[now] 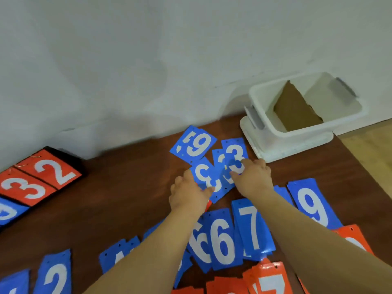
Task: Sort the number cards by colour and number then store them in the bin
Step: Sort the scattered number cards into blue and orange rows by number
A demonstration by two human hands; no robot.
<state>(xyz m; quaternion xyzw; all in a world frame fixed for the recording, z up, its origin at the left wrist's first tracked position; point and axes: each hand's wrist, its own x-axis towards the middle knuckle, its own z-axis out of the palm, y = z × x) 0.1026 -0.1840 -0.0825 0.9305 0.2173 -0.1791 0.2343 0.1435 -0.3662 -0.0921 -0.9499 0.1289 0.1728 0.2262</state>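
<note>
Along the near edge of the dark wooden desk lie overlapping number cards: a blue 2 card toward the near left corner, a red 7 card among other red cards right of the middle, and just behind those a blue 6 card and a blue 7 card side by side, both overlapping cards beneath. Near the right edge are a blue 9 card and, nearer, part of a red card. Both forearms reach over this spread to the middle of the desk. The left hand holds the nearer blue 3 card, with its thumb across the card's face and its fingers curled at the card's left edge. The right hand rests its forefinger and thumb, a little apart, on the farther blue 3 card; blur hides whether they pinch it. The two 3 cards overlap with other blue cards. Just beyond them lies a blue card, turned away, reading 6 or 9. At the left edge a black flip board shows a red 2 and a red 3. At the far right corner the white bin stands on a white base, a brown cardboard sheet leaning inside. Behind is a pale wall.
</note>
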